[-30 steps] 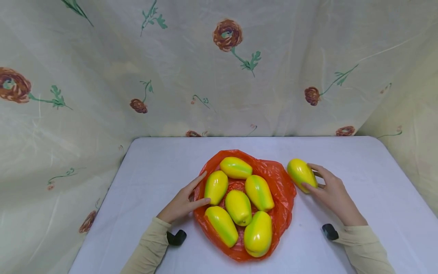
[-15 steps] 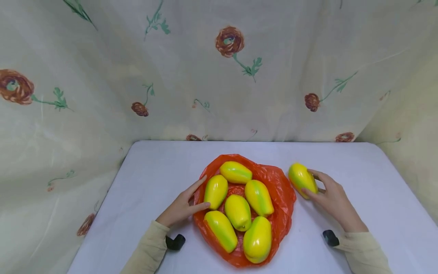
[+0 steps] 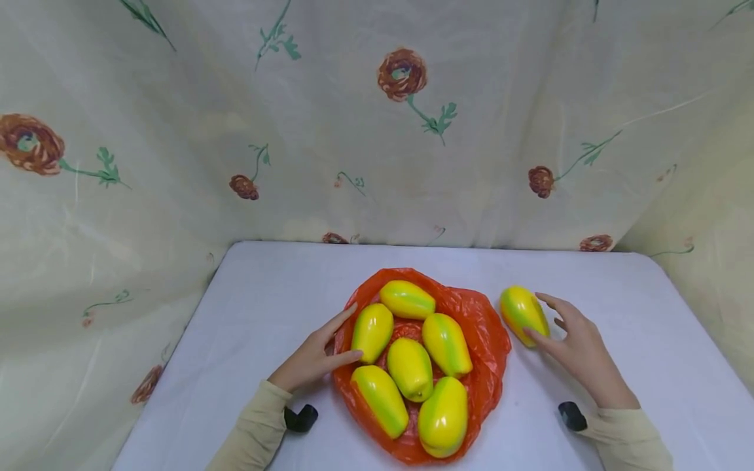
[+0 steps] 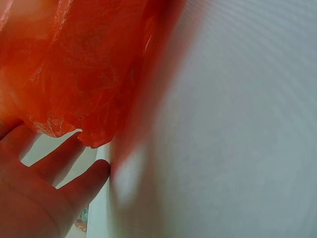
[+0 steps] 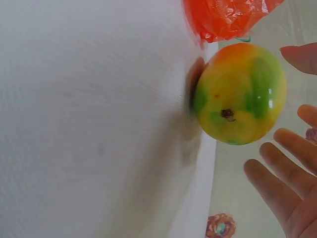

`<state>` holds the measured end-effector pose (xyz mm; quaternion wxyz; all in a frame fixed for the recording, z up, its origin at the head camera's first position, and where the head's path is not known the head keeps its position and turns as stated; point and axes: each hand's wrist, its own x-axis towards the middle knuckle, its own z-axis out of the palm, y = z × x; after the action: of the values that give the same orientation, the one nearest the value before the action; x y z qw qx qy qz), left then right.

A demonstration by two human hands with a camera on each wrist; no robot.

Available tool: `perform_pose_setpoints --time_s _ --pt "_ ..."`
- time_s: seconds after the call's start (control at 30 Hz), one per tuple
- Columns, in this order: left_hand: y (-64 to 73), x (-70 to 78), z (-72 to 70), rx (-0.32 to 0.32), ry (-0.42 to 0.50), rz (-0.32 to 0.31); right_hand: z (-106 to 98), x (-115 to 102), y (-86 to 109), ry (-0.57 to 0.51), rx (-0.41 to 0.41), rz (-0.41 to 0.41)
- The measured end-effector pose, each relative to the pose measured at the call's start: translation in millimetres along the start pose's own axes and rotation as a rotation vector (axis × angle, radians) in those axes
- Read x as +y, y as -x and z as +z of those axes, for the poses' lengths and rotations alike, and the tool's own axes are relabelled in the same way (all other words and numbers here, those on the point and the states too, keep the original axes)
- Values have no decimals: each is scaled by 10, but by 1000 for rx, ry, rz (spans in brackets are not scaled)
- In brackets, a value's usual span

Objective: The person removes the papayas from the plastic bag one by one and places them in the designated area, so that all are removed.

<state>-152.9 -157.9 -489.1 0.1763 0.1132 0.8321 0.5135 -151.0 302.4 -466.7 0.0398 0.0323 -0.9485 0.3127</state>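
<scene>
My left hand (image 3: 312, 356) lies at the left rim of a red plastic bag (image 3: 489, 353), thumb and fingers spread along its edge; in the left wrist view its fingers (image 4: 91, 181) are straight against the bag (image 4: 74, 64). Several yellow-green papayas (image 3: 410, 369) sit in the spread bag. Just outside, to the right, a single papaya (image 3: 522, 315) rests on the table. My right hand (image 3: 583, 353) is beside it, thumb overlapping it in the head view. The right wrist view shows this papaya (image 5: 240, 94) end-on, with the extended fingers (image 5: 277, 166) standing off its surface.
A white-covered table (image 3: 277, 281) carries the bag. Behind it and along both sides hangs pale cloth (image 3: 318, 131) printed with brown flowers. Black wrist cameras (image 3: 301, 418) sit at the sleeve cuffs.
My right hand's fingers have loosened from round the single papaya, which stays beside the bag. The left hand holds its place. The head view has shifted slightly, lowering the table in frame.
</scene>
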Motion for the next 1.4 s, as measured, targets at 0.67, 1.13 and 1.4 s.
perform_pose_setpoints --time_s 0.67,1.13,1.4 --pt "-1 50 -63 5 -40 29 -77 -537 114 -86 116 -171" --pt "-33 65 -61 -4 -35 34 -2 -939 193 -111 -34 -203" --pt "-5 39 -35 -10 -20 20 139 -1096 205 -122 -125 -232"
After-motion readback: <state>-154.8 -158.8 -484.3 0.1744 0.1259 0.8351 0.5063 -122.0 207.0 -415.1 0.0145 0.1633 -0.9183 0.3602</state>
